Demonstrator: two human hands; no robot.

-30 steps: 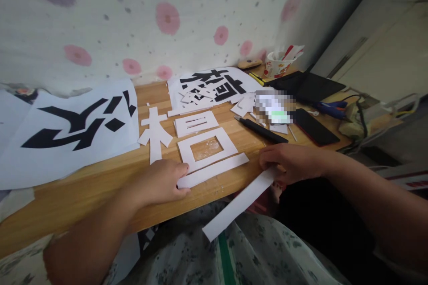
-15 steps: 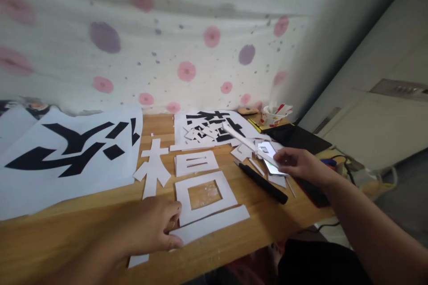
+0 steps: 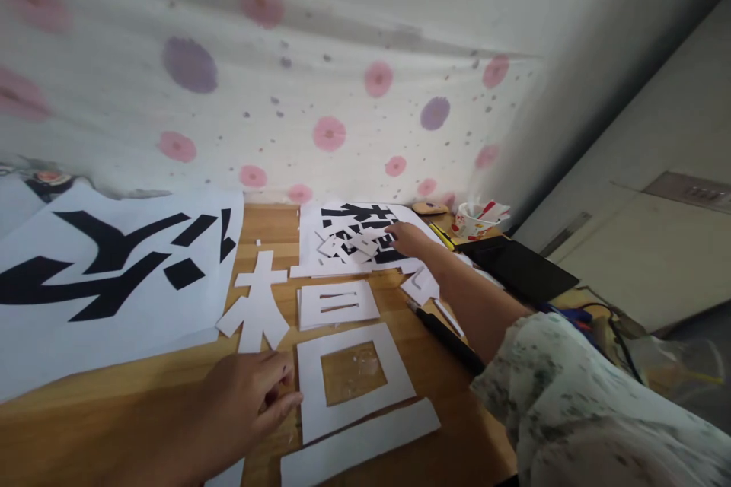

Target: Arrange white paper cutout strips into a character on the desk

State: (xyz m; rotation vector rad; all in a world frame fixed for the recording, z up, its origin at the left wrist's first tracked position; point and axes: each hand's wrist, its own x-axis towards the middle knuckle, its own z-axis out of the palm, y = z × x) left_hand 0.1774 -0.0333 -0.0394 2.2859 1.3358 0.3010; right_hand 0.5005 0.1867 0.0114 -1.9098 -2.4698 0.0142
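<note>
My left hand [image 3: 245, 396] rests over the lower part of a white cut-out character shape [image 3: 263, 297], its fingers loosely curled and thumb apart, with nothing visible in it. To its right lie a white rectangular frame [image 3: 394, 373], a white strip [image 3: 365, 445] and a slotted white piece [image 3: 308, 308]. Stretched toward the back, my right hand [image 3: 408, 238] pinches a small white cut-out piece [image 3: 374, 234] above a heap of white scraps [image 3: 336, 242]. That heap lies on a sheet printed with a black character [image 3: 311, 224]. A black pen-like cutter [image 3: 448, 338] sits below my right forearm.
At left, a large sheet with black strokes [image 3: 188, 312] covers the wooden table [image 3: 271, 228]. A patterned cup [image 3: 471, 224], a yellow stick [image 3: 441, 236] and a dark flat tablet-like panel [image 3: 514, 266] stand or lie at the back right. Patterned cloth [image 3: 285, 137] hangs behind.
My right hand has left the lit phone and reached leftward and back to the scraps. My left hand has come off the white strip, moving slightly left. The view has shifted.
</note>
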